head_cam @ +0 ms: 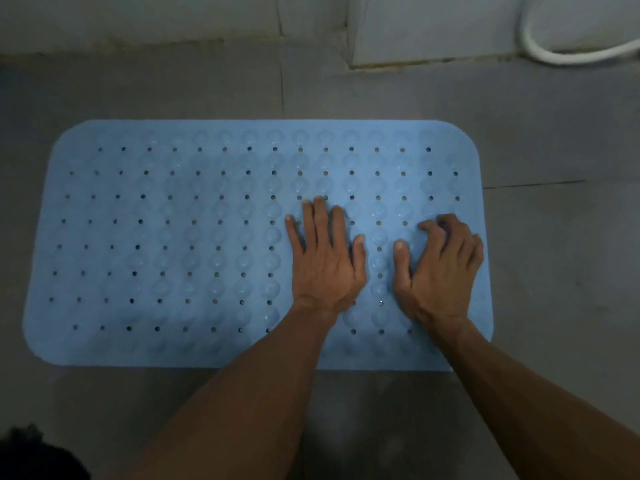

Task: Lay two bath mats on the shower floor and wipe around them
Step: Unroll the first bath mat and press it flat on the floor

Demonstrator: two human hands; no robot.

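The floor (173, 91) is laid in large grey tiles, dull and faintly mottled, with thin dark grout lines: one runs from the far wall toward the near side, another crosses at the right. Along the far edge stands a pale tiled wall (138, 19), stained brownish where it meets the floor. At the far right a lighter block (433, 29) juts forward, grime along its base. A white hose (568, 57) curves across the far right corner. The light is dim and cool.
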